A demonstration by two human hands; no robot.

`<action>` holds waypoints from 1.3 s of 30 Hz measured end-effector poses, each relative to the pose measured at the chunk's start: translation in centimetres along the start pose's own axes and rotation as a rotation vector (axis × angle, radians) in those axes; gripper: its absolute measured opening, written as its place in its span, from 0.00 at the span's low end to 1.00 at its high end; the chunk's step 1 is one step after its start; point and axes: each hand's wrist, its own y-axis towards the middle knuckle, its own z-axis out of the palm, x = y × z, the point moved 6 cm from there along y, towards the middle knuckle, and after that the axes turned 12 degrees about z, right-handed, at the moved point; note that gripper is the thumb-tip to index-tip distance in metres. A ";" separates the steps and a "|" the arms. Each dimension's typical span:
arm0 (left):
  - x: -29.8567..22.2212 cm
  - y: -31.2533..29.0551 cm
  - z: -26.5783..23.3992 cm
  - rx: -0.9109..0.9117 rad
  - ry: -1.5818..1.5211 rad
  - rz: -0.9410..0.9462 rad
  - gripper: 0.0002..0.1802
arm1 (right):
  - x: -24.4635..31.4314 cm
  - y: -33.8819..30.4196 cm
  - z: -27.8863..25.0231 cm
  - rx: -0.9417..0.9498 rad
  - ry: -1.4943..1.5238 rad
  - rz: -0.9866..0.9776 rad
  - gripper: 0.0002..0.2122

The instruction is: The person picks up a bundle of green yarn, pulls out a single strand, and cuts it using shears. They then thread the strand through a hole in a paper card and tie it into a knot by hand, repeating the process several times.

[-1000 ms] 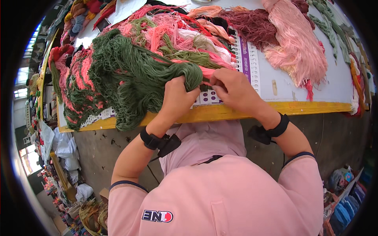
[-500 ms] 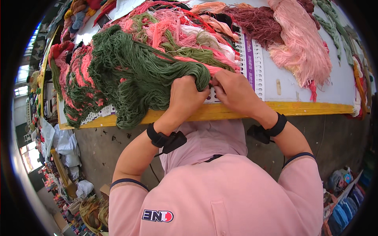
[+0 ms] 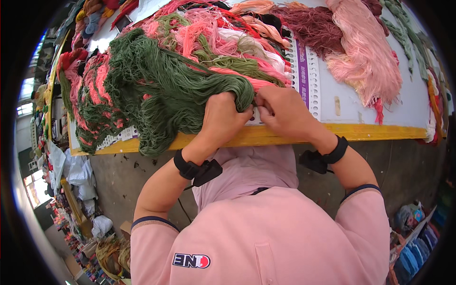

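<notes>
Green yarn bundle (image 3: 161, 95) lies on white table (image 3: 351, 102) near yellow front edge (image 3: 285, 135), draped over pink yarn (image 3: 199, 28). Left hand (image 3: 223, 118) clenched around bundle's near end, strands bunched under curled fingers. Right hand (image 3: 285, 111) just beside, fingertips pinching at bundle tip over perforated white card (image 3: 308, 71).

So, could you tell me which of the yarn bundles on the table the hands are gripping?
The dark green yarn bundle: the left hand clutches its end beside the right hand, while the pale pink bundle lies untouched.
</notes>
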 end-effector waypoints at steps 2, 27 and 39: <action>0.3 0.4 -0.2 0.025 -0.002 0.013 0.12 | -0.2 0.4 -0.1 -0.014 0.048 -0.002 0.05; 12.8 0.5 -22.3 -0.337 -1.087 -0.604 0.04 | -1.1 -0.4 0.4 0.047 -0.091 -0.015 0.11; -5.7 11.4 -19.9 -0.005 -1.411 -0.004 0.14 | -7.6 -0.3 -5.7 -0.231 0.934 0.536 0.07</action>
